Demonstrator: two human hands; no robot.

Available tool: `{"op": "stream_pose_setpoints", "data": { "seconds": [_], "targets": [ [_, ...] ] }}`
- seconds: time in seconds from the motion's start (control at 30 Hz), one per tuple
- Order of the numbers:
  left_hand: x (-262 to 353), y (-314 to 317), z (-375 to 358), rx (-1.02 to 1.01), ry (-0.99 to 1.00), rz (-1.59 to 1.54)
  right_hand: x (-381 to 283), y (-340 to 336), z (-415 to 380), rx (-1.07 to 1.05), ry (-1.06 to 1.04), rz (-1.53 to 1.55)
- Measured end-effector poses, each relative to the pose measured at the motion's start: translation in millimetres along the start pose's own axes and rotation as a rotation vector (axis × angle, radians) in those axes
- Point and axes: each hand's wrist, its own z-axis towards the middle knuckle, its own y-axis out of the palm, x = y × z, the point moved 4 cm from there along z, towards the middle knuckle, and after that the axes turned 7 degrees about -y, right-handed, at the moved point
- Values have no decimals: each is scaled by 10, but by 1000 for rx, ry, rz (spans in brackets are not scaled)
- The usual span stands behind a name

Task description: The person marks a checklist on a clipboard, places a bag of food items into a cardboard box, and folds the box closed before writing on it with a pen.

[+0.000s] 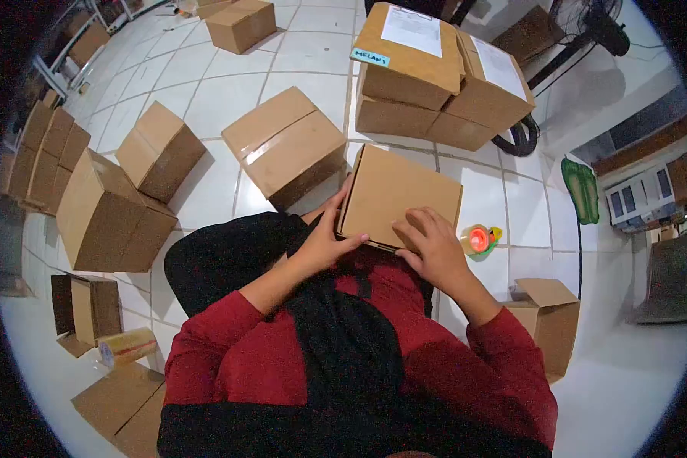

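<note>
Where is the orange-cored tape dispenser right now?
In the head view, the tape dispenser sits on the floor just right of the right hand and the held box.

Two hands (331, 240) (433, 244), over ten boxes (404, 192), one fan (588, 29)

"melan…" label (370, 57) (ending unclear) on carton (411, 78)

The box (404, 195) looks matt brown cardboard, the floor (313, 38) glossy white tile, the sleeves (229, 324) red cloth
</note>
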Motion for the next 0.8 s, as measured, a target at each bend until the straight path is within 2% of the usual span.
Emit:
{"op": "stream_pose_setpoints", "data": {
  "seconds": [0.33,0.4,0.57,0.63,0.67,0.73,0.77,0.8],
  "targets": [
    [-57,-23,72,17,26,27,41,-24,176,-71,-109,-88],
    [-46,-39,101,6,3,-29,75,-49,172,-47,-41,44],
    [-208,-36,157,-24,-40,-52,257,-250,281,28,19,-32],
    [-196,-45,198,24,42,123,187,-156,306,-179,0,148],
    [-187,-82,214,32,44,121,177,-118,308,-182,-8,146],
    [-175,-150,257,-92,-33,78,172,15,310,-289,-31,-16],
    [-135,-223,282,-85,-28,77,135,10,343,-288,-38,-21],
    [-101,-257,296,-180,-50,119,95,2,376,-322,6,-74]
  ]
}}
